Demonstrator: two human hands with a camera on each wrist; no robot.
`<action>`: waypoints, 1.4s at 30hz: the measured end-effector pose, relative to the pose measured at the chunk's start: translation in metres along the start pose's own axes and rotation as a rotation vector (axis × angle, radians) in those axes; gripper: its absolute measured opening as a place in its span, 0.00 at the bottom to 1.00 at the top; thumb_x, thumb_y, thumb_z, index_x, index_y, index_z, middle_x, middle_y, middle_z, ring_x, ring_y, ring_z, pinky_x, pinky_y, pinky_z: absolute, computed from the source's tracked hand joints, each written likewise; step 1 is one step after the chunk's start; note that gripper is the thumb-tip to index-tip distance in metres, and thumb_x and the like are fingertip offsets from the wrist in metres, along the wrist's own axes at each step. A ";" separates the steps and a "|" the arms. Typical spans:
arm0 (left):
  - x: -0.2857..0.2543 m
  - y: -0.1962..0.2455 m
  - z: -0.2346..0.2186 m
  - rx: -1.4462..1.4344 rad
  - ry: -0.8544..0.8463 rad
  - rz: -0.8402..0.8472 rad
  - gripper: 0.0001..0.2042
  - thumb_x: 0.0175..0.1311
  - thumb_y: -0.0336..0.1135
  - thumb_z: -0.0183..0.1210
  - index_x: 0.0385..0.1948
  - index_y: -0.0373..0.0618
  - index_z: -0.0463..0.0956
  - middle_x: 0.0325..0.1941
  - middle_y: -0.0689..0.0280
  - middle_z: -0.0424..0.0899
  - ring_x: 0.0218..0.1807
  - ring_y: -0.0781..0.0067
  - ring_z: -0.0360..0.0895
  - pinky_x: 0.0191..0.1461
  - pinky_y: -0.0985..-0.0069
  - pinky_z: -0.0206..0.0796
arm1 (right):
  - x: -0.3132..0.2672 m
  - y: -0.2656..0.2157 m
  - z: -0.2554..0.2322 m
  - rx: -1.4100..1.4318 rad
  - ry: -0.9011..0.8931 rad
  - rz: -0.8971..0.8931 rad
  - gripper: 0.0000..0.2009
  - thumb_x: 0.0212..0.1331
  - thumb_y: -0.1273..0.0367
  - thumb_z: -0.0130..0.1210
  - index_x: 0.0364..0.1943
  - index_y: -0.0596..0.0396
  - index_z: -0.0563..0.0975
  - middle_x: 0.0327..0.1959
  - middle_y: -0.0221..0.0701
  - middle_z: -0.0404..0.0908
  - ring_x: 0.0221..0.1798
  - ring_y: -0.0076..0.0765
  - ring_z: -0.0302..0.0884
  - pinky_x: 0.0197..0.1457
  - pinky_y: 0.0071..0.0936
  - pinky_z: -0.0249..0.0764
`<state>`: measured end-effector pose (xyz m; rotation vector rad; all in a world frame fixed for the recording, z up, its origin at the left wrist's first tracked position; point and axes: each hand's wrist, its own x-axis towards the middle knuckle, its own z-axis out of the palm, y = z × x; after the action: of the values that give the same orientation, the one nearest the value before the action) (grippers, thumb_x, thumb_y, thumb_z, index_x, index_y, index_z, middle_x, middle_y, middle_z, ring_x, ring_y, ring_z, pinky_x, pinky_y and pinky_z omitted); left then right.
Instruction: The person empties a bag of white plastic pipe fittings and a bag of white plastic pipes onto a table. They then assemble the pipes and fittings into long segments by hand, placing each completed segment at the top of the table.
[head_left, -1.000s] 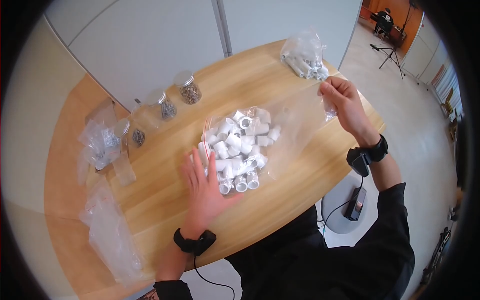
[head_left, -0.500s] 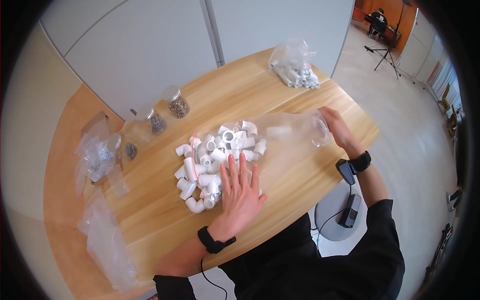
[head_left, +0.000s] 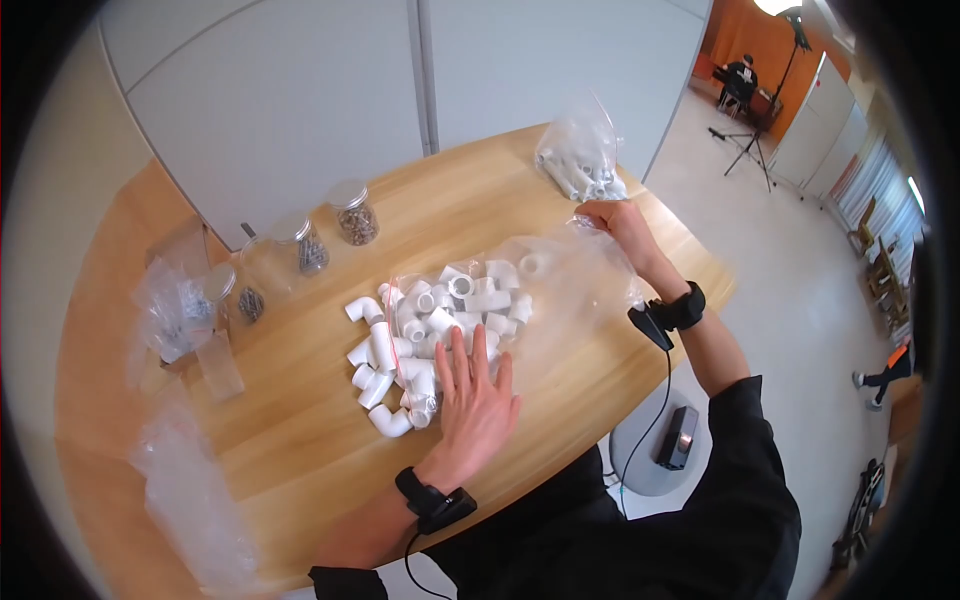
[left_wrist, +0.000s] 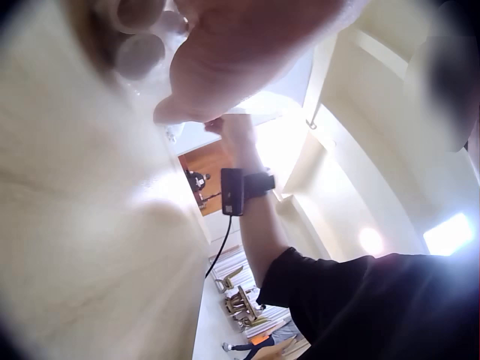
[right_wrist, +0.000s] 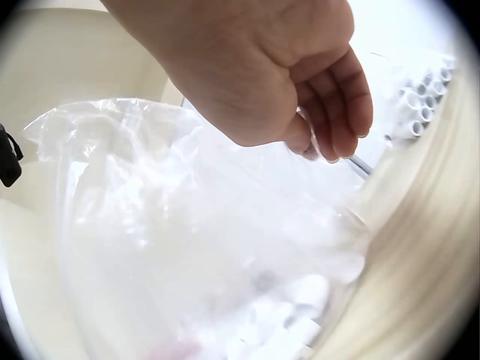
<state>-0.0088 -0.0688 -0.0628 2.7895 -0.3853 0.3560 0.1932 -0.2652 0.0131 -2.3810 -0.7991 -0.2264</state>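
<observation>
White plastic pipe fittings (head_left: 382,347), elbows and tees among them, lie heaped on the wooden table. A clear zip bag (head_left: 575,280) covers much of the heap, its red-lined mouth toward the left. Several fittings sit outside that mouth. My left hand (head_left: 475,410) rests with fingers spread over the near side of the bagged fittings. Off to the right, my right hand (head_left: 620,230) pinches the bag's far end and holds it raised. In the right wrist view the curled fingers (right_wrist: 349,112) grip the film, and fittings show through the bag below.
A bag of white pipes (head_left: 580,165) stands at the table's back right. Jars of small metal parts (head_left: 355,215) line the back left, beside a box with plastic bags (head_left: 180,305). Another clear bag (head_left: 195,500) lies at the left edge.
My left hand has moved from the heap's left edge onto the bag. Fittings have come out past the red-lined mouth. My right hand dipped, then rose leftward with the bag's end.
</observation>
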 end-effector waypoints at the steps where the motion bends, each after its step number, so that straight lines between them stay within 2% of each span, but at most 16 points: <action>1: -0.001 -0.002 0.001 -0.014 0.016 -0.009 0.25 0.50 0.40 0.59 0.50 0.37 0.68 0.63 0.39 0.49 0.66 0.32 0.40 0.66 0.43 0.28 | 0.004 -0.006 0.000 -0.034 0.055 -0.057 0.06 0.45 0.75 0.53 0.29 0.58 0.78 0.23 0.41 0.77 0.29 0.48 0.74 0.33 0.34 0.69; 12: -0.004 -0.007 0.001 -0.051 0.123 -0.038 0.28 0.47 0.41 0.61 0.51 0.36 0.67 0.60 0.40 0.54 0.66 0.32 0.39 0.67 0.43 0.30 | 0.005 -0.093 -0.007 -0.089 -0.005 -0.287 0.07 0.50 0.79 0.46 0.31 0.61 0.76 0.25 0.40 0.77 0.27 0.44 0.75 0.31 0.32 0.69; 14: -0.005 -0.007 0.001 -0.055 0.138 -0.037 0.27 0.47 0.41 0.61 0.49 0.36 0.68 0.58 0.41 0.58 0.66 0.34 0.42 0.66 0.43 0.31 | -0.003 -0.115 -0.014 0.148 -0.150 0.008 0.06 0.52 0.79 0.43 0.32 0.63 0.73 0.22 0.37 0.76 0.23 0.37 0.75 0.27 0.28 0.70; 16: -0.005 -0.008 0.000 -0.057 0.147 -0.031 0.26 0.47 0.42 0.61 0.48 0.37 0.69 0.55 0.43 0.62 0.65 0.36 0.45 0.66 0.42 0.31 | -0.009 -0.114 -0.011 0.271 -0.208 0.036 0.06 0.53 0.79 0.42 0.33 0.63 0.72 0.22 0.37 0.75 0.21 0.33 0.75 0.26 0.27 0.71; 19: -0.002 -0.010 0.001 -0.135 0.017 -0.024 0.24 0.51 0.41 0.56 0.52 0.43 0.69 0.62 0.43 0.57 0.67 0.36 0.44 0.67 0.44 0.31 | -0.023 -0.115 -0.005 0.410 -0.364 0.042 0.07 0.53 0.79 0.43 0.36 0.64 0.69 0.24 0.38 0.75 0.22 0.32 0.75 0.27 0.25 0.72; 21: 0.002 -0.005 0.003 -0.540 0.132 -0.153 0.20 0.52 0.37 0.54 0.50 0.46 0.72 0.60 0.49 0.63 0.65 0.40 0.50 0.66 0.46 0.35 | -0.037 -0.113 0.003 0.428 -0.467 0.022 0.09 0.52 0.78 0.44 0.38 0.64 0.69 0.26 0.40 0.76 0.25 0.34 0.76 0.28 0.25 0.73; 22: 0.002 -0.007 0.003 -0.540 0.129 -0.156 0.20 0.52 0.37 0.54 0.50 0.46 0.72 0.60 0.49 0.63 0.65 0.40 0.50 0.66 0.46 0.35 | -0.044 -0.110 0.010 0.395 -0.494 -0.145 0.13 0.51 0.76 0.48 0.43 0.63 0.67 0.30 0.42 0.76 0.29 0.37 0.77 0.33 0.28 0.73; 23: 0.004 -0.009 0.002 -0.598 -0.004 -0.168 0.19 0.53 0.35 0.53 0.49 0.46 0.73 0.59 0.51 0.65 0.65 0.42 0.51 0.66 0.46 0.36 | -0.050 -0.108 0.015 0.361 -0.519 -0.311 0.18 0.50 0.75 0.51 0.47 0.63 0.65 0.34 0.44 0.75 0.34 0.41 0.77 0.37 0.31 0.74; 24: 0.003 -0.011 0.002 -0.656 -0.138 -0.179 0.17 0.53 0.33 0.52 0.47 0.45 0.73 0.58 0.53 0.67 0.64 0.43 0.53 0.66 0.47 0.38 | -0.056 -0.109 0.019 0.365 -0.520 -0.309 0.18 0.50 0.75 0.51 0.47 0.63 0.65 0.34 0.44 0.75 0.34 0.41 0.77 0.37 0.31 0.74; 25: 0.002 -0.012 0.004 -0.655 -0.141 -0.181 0.17 0.53 0.33 0.52 0.47 0.45 0.73 0.58 0.53 0.67 0.64 0.43 0.53 0.66 0.47 0.38 | -0.062 -0.111 0.022 0.264 -0.526 -0.343 0.24 0.48 0.74 0.54 0.51 0.62 0.63 0.38 0.45 0.74 0.38 0.45 0.75 0.42 0.33 0.72; 27: 0.001 -0.014 0.006 -0.383 0.098 -0.120 0.17 0.54 0.32 0.52 0.48 0.45 0.73 0.59 0.52 0.66 0.65 0.43 0.53 0.66 0.48 0.37 | -0.068 -0.112 0.030 0.165 -0.530 -0.374 0.30 0.45 0.73 0.57 0.55 0.62 0.60 0.41 0.47 0.73 0.43 0.49 0.74 0.47 0.36 0.71; 29: 0.002 -0.015 0.005 -0.255 0.164 -0.087 0.18 0.54 0.33 0.52 0.49 0.44 0.72 0.59 0.51 0.65 0.65 0.41 0.52 0.66 0.47 0.36 | -0.073 -0.109 0.041 -0.129 -0.337 -0.501 0.38 0.40 0.72 0.60 0.60 0.59 0.55 0.43 0.49 0.71 0.43 0.53 0.72 0.49 0.38 0.69; 32: 0.002 -0.011 -0.001 -0.088 0.201 -0.026 0.20 0.54 0.35 0.53 0.50 0.41 0.70 0.59 0.48 0.64 0.65 0.38 0.49 0.66 0.44 0.33 | -0.063 -0.086 0.061 -0.176 -0.340 -0.320 0.34 0.37 0.73 0.58 0.56 0.59 0.61 0.41 0.49 0.72 0.41 0.55 0.71 0.46 0.39 0.69; 35: 0.000 -0.009 -0.007 -0.029 0.147 -0.022 0.23 0.54 0.38 0.54 0.51 0.37 0.68 0.59 0.44 0.61 0.65 0.35 0.47 0.66 0.43 0.31 | -0.038 -0.039 0.077 -0.020 -0.279 -0.258 0.20 0.37 0.77 0.52 0.42 0.59 0.72 0.33 0.47 0.74 0.39 0.56 0.71 0.41 0.40 0.69; 38: 0.002 -0.012 -0.008 0.012 0.140 -0.049 0.27 0.54 0.41 0.56 0.54 0.34 0.64 0.61 0.41 0.56 0.66 0.35 0.44 0.66 0.42 0.30 | -0.023 -0.058 0.051 0.159 -0.183 -0.239 0.13 0.40 0.80 0.47 0.34 0.61 0.75 0.31 0.46 0.76 0.37 0.53 0.73 0.39 0.37 0.69; 42: 0.005 -0.013 -0.013 0.050 0.193 -0.091 0.39 0.50 0.47 0.60 0.60 0.34 0.53 0.64 0.42 0.50 0.67 0.40 0.41 0.67 0.47 0.29 | -0.014 -0.076 0.037 0.187 -0.151 -0.234 0.11 0.46 0.79 0.47 0.36 0.60 0.75 0.30 0.45 0.76 0.32 0.47 0.73 0.36 0.32 0.69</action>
<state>-0.0030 -0.0535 -0.0525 2.7776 -0.2058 0.6141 0.1352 -0.2017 0.0167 -2.1469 -1.1209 -0.0621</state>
